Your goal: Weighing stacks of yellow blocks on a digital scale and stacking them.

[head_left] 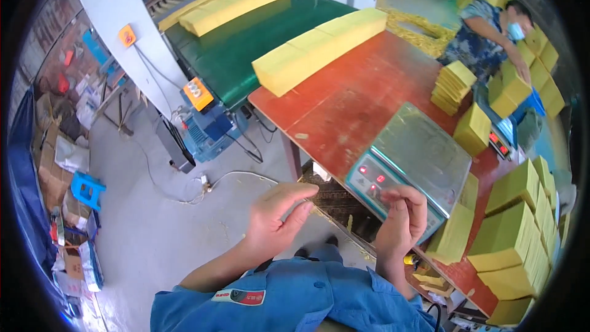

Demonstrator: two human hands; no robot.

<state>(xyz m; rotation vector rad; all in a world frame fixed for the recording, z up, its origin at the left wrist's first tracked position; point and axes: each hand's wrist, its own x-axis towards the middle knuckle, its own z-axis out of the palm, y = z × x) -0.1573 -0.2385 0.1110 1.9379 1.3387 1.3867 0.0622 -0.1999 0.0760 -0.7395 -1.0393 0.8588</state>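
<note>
Hovering near the edge of the red table (335, 107), the left hand (276, 220) is empty, its thumb apart from its fingers. The right hand (402, 218) is curled near the front of the digital scale (424, 144); whether it pinches anything, I cannot tell. The scale rests on the table, with yellow stacks (501, 237) to its right. Beyond, 1 co-worker (479, 31) has 1 hand on a yellow block (509, 91).

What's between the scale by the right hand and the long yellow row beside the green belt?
Only the red tabletop, pale-marked in spots, lies between the scale and yellow row; the head view shows it.
</note>
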